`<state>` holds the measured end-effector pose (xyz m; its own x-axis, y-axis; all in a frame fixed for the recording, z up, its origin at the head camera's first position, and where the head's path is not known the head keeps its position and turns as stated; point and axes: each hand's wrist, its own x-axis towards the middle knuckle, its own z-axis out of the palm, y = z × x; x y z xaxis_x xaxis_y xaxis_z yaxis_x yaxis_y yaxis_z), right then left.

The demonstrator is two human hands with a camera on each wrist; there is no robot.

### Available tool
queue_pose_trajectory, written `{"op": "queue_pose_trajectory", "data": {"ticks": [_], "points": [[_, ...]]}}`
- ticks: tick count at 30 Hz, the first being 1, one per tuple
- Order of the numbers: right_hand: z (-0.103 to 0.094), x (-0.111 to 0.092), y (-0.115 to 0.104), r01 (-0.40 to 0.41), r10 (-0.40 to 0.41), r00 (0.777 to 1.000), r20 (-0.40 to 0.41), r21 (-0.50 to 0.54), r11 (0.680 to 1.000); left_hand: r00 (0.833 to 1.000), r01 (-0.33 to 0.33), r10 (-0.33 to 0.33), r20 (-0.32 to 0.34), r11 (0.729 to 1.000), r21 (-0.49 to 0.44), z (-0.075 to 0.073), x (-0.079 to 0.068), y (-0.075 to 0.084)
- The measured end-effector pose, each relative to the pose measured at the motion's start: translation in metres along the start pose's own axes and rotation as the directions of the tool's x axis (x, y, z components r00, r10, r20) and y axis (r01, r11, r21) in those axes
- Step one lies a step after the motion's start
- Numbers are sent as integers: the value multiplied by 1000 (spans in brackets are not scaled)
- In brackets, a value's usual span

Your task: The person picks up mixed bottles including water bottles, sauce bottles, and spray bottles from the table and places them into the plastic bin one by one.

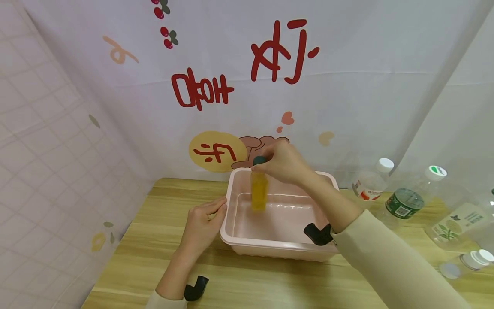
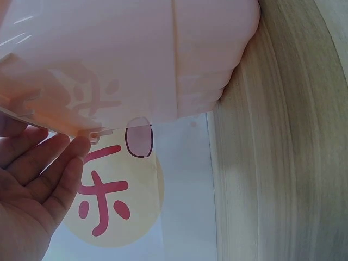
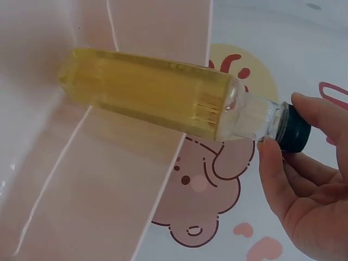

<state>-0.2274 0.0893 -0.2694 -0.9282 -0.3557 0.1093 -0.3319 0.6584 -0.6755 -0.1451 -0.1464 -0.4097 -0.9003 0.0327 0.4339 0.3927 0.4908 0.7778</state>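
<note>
My right hand (image 1: 283, 163) pinches the dark green cap (image 3: 295, 128) of a clear bottle of yellow liquid (image 1: 259, 191). The bottle hangs upright inside the pink plastic basin (image 1: 278, 245), near its back left; whether its base touches the bottom, I cannot tell. In the right wrist view the bottle (image 3: 147, 92) lies across the frame, thumb and fingers round its cap. At the basin's left side my left hand (image 1: 202, 225) holds the rim. The left wrist view has the fingers (image 2: 49, 168) under that rim, with the thumb mostly hidden.
Right of the basin stand several clear bottles, among them one with a red-and-white label (image 1: 366, 189), one with a green label (image 1: 405, 203) and one with a pale label (image 1: 459, 223). A small white-capped bottle (image 1: 465, 264) is nearer. Behind the wooden table (image 1: 185, 193) hangs a printed white cloth (image 1: 347, 107).
</note>
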Motion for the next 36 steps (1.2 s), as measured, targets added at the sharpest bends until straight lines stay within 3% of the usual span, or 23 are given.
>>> {"op": "queue_pose_trajectory", "data": {"ticks": [11, 22, 36], "points": [[15, 7, 0, -71, 75, 996, 56, -79, 994, 1000, 4, -4, 11, 1000, -4, -1, 0, -1], [21, 7, 0, -57, 59, 996, 69, -34, 998, 1000, -13, 13, 6, 1000, -24, 0, 0, -3], [17, 4, -5, -52, 64, 995, 81, -138, 989, 1000, -13, 13, 1, 1000, -1, 0, 0, -1]]}}
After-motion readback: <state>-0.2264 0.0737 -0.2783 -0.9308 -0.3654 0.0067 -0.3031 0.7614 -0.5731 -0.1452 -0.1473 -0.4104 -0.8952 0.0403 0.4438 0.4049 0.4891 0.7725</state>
